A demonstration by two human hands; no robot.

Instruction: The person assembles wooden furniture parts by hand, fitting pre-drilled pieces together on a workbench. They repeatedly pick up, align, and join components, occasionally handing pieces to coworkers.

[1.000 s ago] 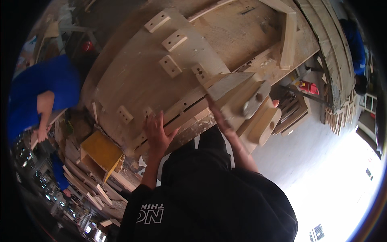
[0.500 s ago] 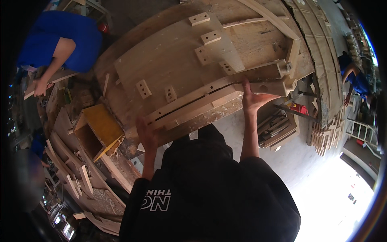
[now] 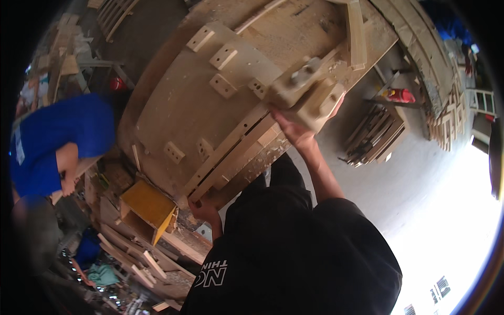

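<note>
Right fingers (image 3: 279,117): grasping two notched wooden pieces (image 3: 310,107)
Left fingers (image 3: 197,206): curled at the left end of the long rails (image 3: 226,149); I cannot tell if they grip
Notched pieces: beside the rails' right end, over the edge of the table (image 3: 299,31)
Writing: white lettering (image 3: 215,275), upside down, on my black shirt (image 3: 299,247)
Since half a second ago: notched ends now tip up toward me

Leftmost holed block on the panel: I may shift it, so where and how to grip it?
Grip the holed block across its long sides, from above, likely with the nearer left hand. It lies holes up, raised above the panel, with bare surface beside both long sides. Whether it is fastened cannot be seen.
</note>
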